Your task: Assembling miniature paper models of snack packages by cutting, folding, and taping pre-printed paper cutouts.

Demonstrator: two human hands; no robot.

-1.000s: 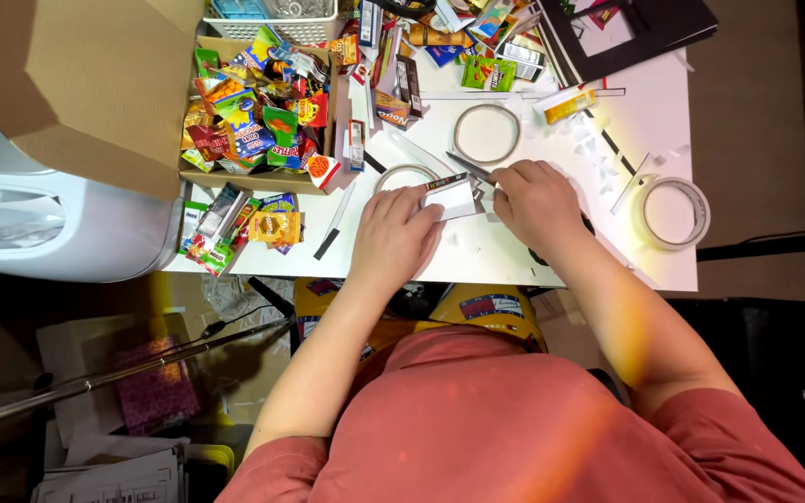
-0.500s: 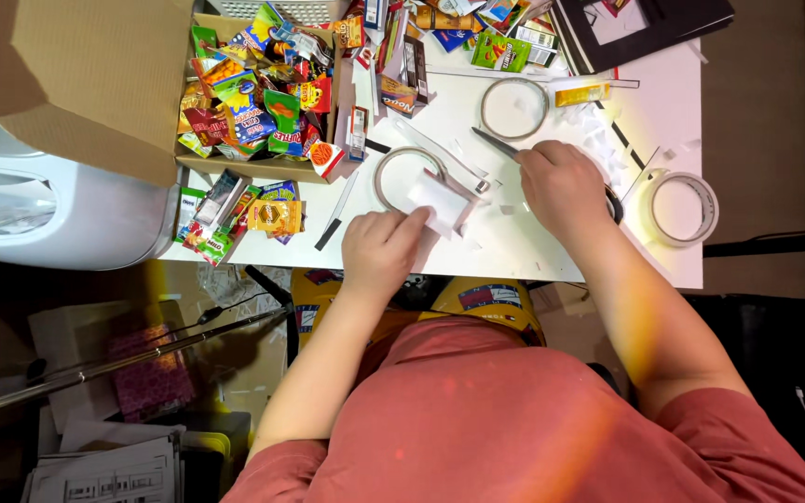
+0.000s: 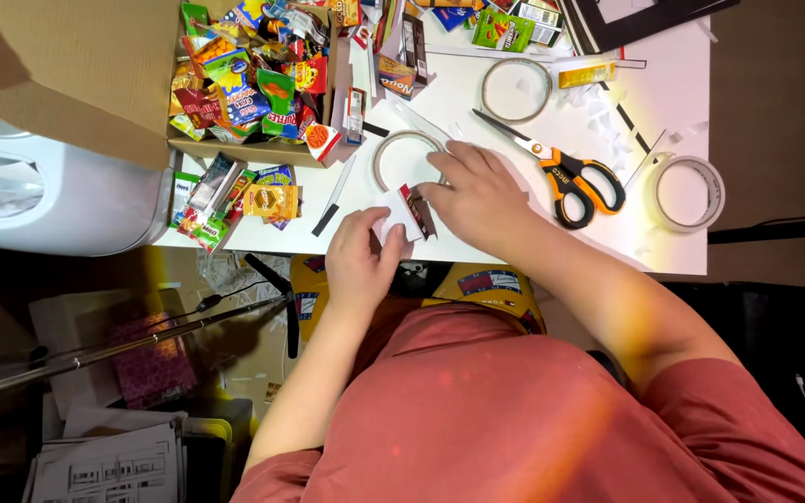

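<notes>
Seen from above, both hands meet at the near edge of a white surface (image 3: pixel 477 112). The left hand (image 3: pixel 361 261) and right hand (image 3: pixel 477 196) pinch a small white-and-brown packet (image 3: pixel 409 216) between them, apparently mid-fold; a firm crease seems needed. Orange scissors (image 3: pixel 570 177) lie just right.

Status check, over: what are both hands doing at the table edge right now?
Left hand and right hand both gripping a small white paper piece with a dark strip. Orange-handled scissors lie free right of them. Tape ring just beyond, partly under the right hand.
</notes>
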